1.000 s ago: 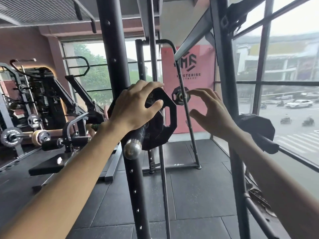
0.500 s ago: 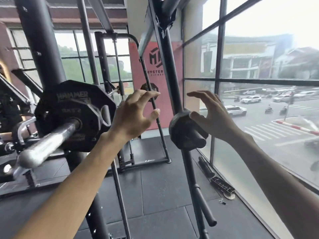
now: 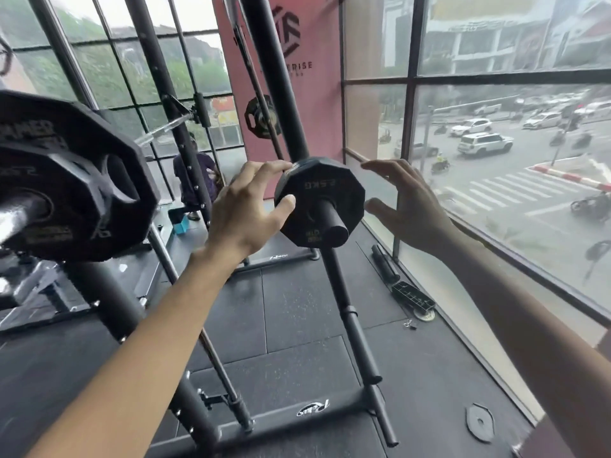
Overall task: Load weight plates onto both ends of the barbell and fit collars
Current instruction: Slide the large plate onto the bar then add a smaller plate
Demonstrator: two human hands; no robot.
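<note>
A small black 2.5 kg plate (image 3: 317, 193) hangs on a black storage peg (image 3: 332, 223) of the slanted rack post (image 3: 281, 94). My left hand (image 3: 244, 206) is at the plate's left rim, with fingertips at its top corner and the thumb against its edge. Just right of the plate, my right hand (image 3: 406, 206) hovers with fingers spread, a narrow gap between them. At the far left a large black plate (image 3: 76, 180) sits on the barbell's steel sleeve (image 3: 16, 216). No collar is visible.
The window wall (image 3: 410, 127) runs close along the right. On the floor lie a flat disc (image 3: 479, 423) and a black tray-like object (image 3: 411, 295). Another plate (image 3: 261, 117) hangs on a farther rack, and a person (image 3: 193, 173) stands behind it.
My view swung right, away from the loaded barbell end toward the storage post. Both hands came off the large plate and moved in on the small plate; the left hand now reaches its rim.
</note>
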